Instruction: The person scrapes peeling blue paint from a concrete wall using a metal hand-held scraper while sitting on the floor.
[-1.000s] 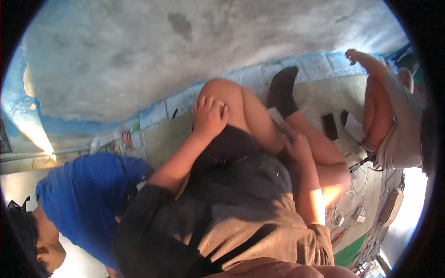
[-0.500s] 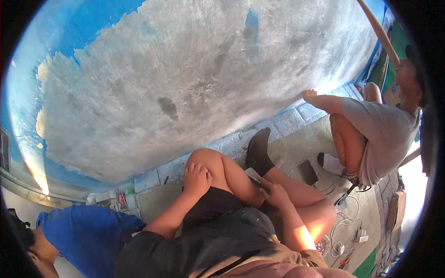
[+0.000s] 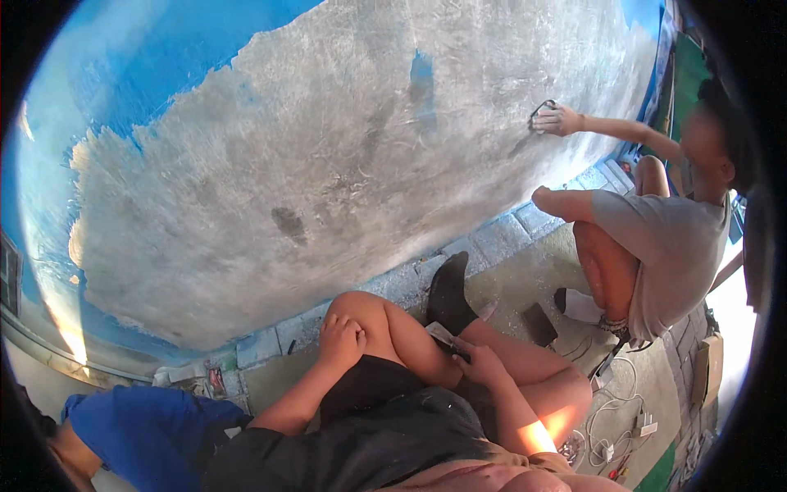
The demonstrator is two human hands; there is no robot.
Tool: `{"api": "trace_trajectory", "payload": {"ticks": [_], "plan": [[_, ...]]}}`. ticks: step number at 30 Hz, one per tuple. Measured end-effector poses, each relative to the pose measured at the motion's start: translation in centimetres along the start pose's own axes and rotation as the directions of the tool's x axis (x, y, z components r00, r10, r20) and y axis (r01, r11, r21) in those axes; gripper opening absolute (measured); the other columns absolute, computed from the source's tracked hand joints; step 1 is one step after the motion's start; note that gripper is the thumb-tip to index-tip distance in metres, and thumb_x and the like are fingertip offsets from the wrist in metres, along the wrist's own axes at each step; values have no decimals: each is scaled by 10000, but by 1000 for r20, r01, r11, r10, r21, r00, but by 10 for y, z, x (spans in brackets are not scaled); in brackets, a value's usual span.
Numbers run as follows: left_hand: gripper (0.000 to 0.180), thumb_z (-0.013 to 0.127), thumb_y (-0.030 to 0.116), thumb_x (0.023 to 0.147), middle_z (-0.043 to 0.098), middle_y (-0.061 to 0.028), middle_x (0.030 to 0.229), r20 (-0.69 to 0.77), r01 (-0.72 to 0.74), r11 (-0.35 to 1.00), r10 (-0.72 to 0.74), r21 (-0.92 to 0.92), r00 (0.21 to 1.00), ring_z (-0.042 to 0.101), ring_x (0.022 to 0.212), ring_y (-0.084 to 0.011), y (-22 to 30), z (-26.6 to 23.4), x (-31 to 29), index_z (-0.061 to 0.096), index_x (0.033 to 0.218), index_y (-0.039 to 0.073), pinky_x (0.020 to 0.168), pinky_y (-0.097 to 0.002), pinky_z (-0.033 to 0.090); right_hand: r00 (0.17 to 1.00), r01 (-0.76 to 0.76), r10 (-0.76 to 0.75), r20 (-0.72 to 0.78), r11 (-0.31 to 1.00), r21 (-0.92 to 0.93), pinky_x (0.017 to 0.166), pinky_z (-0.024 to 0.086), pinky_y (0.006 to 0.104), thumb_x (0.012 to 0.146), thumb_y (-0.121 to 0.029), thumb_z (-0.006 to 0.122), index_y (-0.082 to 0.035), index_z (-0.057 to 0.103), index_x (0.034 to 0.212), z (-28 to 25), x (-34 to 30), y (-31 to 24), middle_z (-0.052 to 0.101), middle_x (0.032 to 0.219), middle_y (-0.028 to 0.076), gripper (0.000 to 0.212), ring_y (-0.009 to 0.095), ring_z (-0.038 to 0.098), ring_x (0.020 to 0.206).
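Observation:
I sit with crossed legs facing a wall (image 3: 246, 164) of scraped grey plaster with blue paint left along its upper left. My left hand (image 3: 343, 338) lies on my bent knee, its fingers loosely bent and holding nothing. In my right hand (image 3: 485, 363), above the lower legs, is a scraper (image 3: 441, 333) with a flat pale blade and a dark handle. The blade points up and left, away from the wall's surface. My fingers partly cover its handle.
To the right a person in a grey shirt (image 3: 668, 246) squats, one hand on the wall with a dark-edged tool (image 3: 541, 115). At lower left is a person in blue (image 3: 156, 426). A dark block (image 3: 539, 324), white cables (image 3: 627, 394) and a cardboard box (image 3: 707, 369) lie right.
The other person's raised arm has come down, and that hand now meets the wall with a tool. My view has shifted slightly; my hands keep their places on the knee and the scraper.

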State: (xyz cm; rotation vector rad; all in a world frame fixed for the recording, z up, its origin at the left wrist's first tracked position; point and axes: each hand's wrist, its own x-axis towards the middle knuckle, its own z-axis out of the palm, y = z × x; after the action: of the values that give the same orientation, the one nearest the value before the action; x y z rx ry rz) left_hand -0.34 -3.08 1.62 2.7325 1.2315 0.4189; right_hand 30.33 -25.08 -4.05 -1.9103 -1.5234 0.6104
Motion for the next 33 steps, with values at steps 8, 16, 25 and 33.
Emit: {"api": "trace_trajectory", "payload": {"ticks": [8,16,25,33], "plan": [[88,761,173,854,683,-114,1027,-87,-44,995,36,-88,996,641,999,-362,-3,-13,-7,725,870,95,879,-509,513,995,-52,53,80,999,-15,883,591,577,986,-349,720,-187,651,1485,-2,0,0,762,1028,285,530,494,736,944],[63,766,126,892,687,-118,960,-384,-13,967,-88,-254,919,665,960,-367,-26,-8,-25,719,907,87,851,-488,530,998,-64,63,32,997,32,992,567,547,991,-340,711,-112,627,1500,8,-12,7,730,1224,311,564,496,711,1115],[194,819,185,889,714,-139,854,-348,574,785,-619,-235,704,677,835,-354,-164,75,-147,712,797,52,791,-465,542,993,-107,106,59,994,10,988,569,556,988,-294,702,-134,657,1471,5,-4,-19,734,1234,295,511,481,709,1141],[342,739,328,953,631,-205,964,-121,572,817,-576,-72,808,592,973,-457,-164,116,-240,638,815,32,861,-592,456,992,-123,112,-51,927,-354,864,581,606,1005,-233,650,-171,692,1427,-43,39,-94,745,1021,299,429,515,721,953]]}}
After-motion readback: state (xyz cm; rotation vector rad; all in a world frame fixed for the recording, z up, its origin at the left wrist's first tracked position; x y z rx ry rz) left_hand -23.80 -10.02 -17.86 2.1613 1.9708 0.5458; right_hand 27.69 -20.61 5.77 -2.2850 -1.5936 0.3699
